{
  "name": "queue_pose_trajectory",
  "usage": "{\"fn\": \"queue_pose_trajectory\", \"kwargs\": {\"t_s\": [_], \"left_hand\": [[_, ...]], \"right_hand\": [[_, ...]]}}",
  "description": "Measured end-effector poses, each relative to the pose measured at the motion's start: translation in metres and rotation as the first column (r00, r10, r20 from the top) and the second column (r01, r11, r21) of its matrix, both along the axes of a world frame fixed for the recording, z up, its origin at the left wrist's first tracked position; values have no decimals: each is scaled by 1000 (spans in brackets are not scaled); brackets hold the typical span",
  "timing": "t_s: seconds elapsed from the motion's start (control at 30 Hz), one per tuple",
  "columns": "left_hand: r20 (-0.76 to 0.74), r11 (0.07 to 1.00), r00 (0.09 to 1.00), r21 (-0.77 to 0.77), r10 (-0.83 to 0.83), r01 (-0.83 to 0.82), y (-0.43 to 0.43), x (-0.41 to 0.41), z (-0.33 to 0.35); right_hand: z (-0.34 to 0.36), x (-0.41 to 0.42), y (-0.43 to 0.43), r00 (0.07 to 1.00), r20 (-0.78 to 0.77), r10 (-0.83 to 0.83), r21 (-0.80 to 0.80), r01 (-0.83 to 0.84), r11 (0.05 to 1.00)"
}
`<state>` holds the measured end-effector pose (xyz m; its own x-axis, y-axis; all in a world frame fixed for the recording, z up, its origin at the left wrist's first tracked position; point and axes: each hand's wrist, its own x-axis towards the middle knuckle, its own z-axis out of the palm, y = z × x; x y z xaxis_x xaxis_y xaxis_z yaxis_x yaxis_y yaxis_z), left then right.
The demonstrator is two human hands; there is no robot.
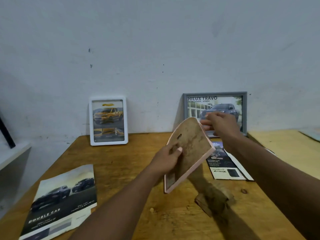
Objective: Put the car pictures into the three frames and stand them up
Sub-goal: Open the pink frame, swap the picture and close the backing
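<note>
A pink frame (pixel 187 177) stands tilted on the wooden table (pixel 121 170), its brown backing board (pixel 190 141) facing me. My left hand (pixel 167 158) grips its left edge with the thumb on the backing. My right hand (pixel 220 123) pinches the frame's upper right edge. A white frame (pixel 108 121) with a yellow pickup picture leans upright against the wall. A grey frame (pixel 241 108) with a blue pickup picture stands at the wall behind my right hand.
A large car brochure (pixel 60 201) lies at the table's front left. A dark leaflet (pixel 223 163) lies under my right forearm. A brown cardboard piece (pixel 213 200) lies in front of the pink frame. A lighter board (pixel 284 144) adjoins at the right.
</note>
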<state>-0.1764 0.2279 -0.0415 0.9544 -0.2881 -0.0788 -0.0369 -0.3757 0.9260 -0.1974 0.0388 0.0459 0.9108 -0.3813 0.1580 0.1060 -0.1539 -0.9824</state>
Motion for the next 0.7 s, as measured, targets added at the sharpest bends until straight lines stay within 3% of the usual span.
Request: {"fn": "queue_pose_trajectory", "kwargs": {"t_s": [0.2, 0.3, 0.43, 0.53, 0.7], "left_hand": [[-153, 970, 985, -217, 77, -109, 13, 20, 71], [-141, 941, 985, -309, 100, -140, 48, 21, 90], [5, 973, 975, -68, 220, -220, 76, 15, 77], [56, 966, 965, 11, 257, -258, 86, 12, 50], [-23, 969, 974, 108, 226, -222, 87, -13, -13]], "right_hand": [[29, -1, 30, 947, 14, 321, -122, -317, 941], [14, 2, 58, 934, 21, 358, -241, -343, 908], [-26, 7, 76, 958, -22, 286, -409, -269, 872], [-70, 2, 77, 979, -125, 160, -492, -201, 847], [-123, -11, 68, 970, -233, 72, -656, -212, 724]]}}
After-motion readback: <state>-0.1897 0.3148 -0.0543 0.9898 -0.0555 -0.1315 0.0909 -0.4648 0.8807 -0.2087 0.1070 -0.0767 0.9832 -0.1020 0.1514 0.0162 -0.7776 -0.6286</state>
